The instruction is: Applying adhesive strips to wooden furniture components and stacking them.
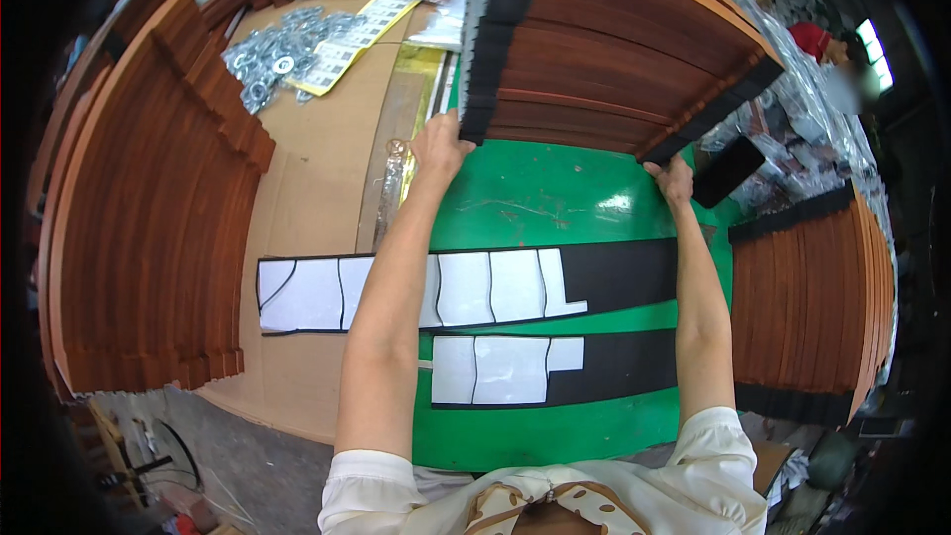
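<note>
A reddish-brown wood-look panel (604,50) with black strips along two edges stands tilted at the far side of the green table top. My left hand (442,147) is closed on its lower left corner, at the black strip. At its lower right corner, my right hand (673,181) grips the other black-strip end; the fingertips are partly hidden behind the panel. Between my forearms and me lie two flat black strips: a longer one (624,272) and a shorter one (629,367), both partly covered with white pieces (510,372).
Brown panels stand stacked at the left (158,218) and right (802,307). Metal washers (282,64) and a yellow-edged label sheet (362,40) lie on cardboard (307,173). A black phone-like slab (728,171) rests near plastic-wrapped parts (807,139). Another person (812,40) is at the far right.
</note>
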Motion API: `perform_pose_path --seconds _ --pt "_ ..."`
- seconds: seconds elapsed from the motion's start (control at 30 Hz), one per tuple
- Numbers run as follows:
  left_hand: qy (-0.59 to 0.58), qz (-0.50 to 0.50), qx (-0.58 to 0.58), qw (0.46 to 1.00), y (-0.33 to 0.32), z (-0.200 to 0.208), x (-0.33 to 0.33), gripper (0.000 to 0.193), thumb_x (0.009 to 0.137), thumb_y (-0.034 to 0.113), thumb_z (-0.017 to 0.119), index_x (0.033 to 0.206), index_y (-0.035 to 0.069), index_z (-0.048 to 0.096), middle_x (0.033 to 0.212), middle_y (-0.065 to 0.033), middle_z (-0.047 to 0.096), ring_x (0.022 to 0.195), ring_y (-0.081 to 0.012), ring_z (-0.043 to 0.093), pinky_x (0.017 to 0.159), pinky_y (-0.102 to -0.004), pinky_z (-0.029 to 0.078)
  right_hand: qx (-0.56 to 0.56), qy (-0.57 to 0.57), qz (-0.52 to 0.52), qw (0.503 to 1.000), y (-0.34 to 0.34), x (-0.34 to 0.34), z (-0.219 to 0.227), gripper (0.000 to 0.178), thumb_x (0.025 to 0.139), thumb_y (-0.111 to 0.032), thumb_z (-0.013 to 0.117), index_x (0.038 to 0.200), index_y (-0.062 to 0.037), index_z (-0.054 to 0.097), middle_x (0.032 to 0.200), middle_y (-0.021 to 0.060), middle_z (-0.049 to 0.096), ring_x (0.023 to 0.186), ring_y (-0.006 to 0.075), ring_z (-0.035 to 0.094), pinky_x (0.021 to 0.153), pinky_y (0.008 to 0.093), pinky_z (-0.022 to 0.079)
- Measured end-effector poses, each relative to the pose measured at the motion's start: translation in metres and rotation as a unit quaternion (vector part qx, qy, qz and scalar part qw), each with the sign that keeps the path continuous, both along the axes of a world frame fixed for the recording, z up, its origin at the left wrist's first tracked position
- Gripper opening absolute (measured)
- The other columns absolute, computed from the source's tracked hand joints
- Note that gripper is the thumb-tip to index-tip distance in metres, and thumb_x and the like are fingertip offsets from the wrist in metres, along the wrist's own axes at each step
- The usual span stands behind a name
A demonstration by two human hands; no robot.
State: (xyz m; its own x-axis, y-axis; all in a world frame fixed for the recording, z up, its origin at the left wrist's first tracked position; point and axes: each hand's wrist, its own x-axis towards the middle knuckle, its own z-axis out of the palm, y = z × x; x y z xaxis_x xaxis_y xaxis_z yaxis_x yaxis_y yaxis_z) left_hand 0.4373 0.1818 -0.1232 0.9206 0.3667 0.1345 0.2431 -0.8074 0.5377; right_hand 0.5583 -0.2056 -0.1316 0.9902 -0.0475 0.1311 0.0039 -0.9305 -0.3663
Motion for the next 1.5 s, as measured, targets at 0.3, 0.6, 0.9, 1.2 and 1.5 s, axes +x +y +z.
perform_pose_path --seconds 0.3,0.6,0.9,1.2,1.5 --pt "-0.052 -0.003 -0.035 0.998 -0.003 -0.009 -0.003 0.065 0.066 0.026 0.081 0.119 -0.001 0.054 0.099 -0.0208 0.065 0.092 -0.0371 0.063 0.076 -0.0461 0.05 0.307 0.018 -0.008 0.951 -0.016 -0.009 -0.019 0.068 0.078 -0.028 0.075 0.13 0.0034 0.045 0.114 0.0141 0.059 0.092 0.0195 0.061 0.079 0.03 0.049" --pt "-0.063 -0.01 -0.038 0.997 -0.004 0.007 -0.009 0.034 0.082 0.032 0.067 0.092 0.0 0.061 0.084 -0.024 0.065 0.084 -0.0424 0.062 0.069 -0.0498 0.048 0.427 0.113 -0.007 0.897 -0.002 -0.056 0.01 0.049 0.092 -0.02 0.06 0.133 0.0 0.043 0.121 0.0103 0.054 0.099 0.018 0.059 0.079 0.0297 0.051" --pt "-0.092 0.07 -0.012 0.993 -0.013 -0.003 -0.019 0.027 0.081 0.038 0.064 0.092 0.014 0.068 0.083 -0.0141 0.069 0.081 -0.032 0.067 0.067 -0.0457 0.051 0.358 0.09 0.046 0.928 -0.002 -0.057 -0.027 0.044 0.09 -0.022 0.059 0.128 -0.0009 0.05 0.11 0.0094 0.06 0.089 0.0139 0.057 0.078 0.0275 0.047" --pt "-0.034 0.146 -0.169 0.974 -0.015 0.009 -0.026 0.042 0.078 0.022 0.069 0.113 0.002 0.058 0.108 -0.0201 0.062 0.1 -0.0386 0.06 0.082 -0.0466 0.047 0.419 0.127 0.021 0.899 0.01 -0.079 -0.001 0.034 0.093 -0.01 0.053 0.124 0.0044 0.052 0.117 0.013 0.059 0.108 0.0215 0.056 0.095 0.0297 0.042" --pt "-0.328 -0.126 0.35 0.869 0.014 0.133 -0.218 0.033 0.068 0.011 0.067 0.101 0.013 0.063 0.11 -0.0082 0.06 0.1 -0.0236 0.058 0.078 -0.0422 0.045 0.497 0.078 0.177 0.846 0.025 -0.195 0.048 0.019 0.092 -0.002 0.052 0.108 0.0028 0.06 0.089 0.0058 0.064 0.083 0.0111 0.061 0.08 0.0261 0.048"
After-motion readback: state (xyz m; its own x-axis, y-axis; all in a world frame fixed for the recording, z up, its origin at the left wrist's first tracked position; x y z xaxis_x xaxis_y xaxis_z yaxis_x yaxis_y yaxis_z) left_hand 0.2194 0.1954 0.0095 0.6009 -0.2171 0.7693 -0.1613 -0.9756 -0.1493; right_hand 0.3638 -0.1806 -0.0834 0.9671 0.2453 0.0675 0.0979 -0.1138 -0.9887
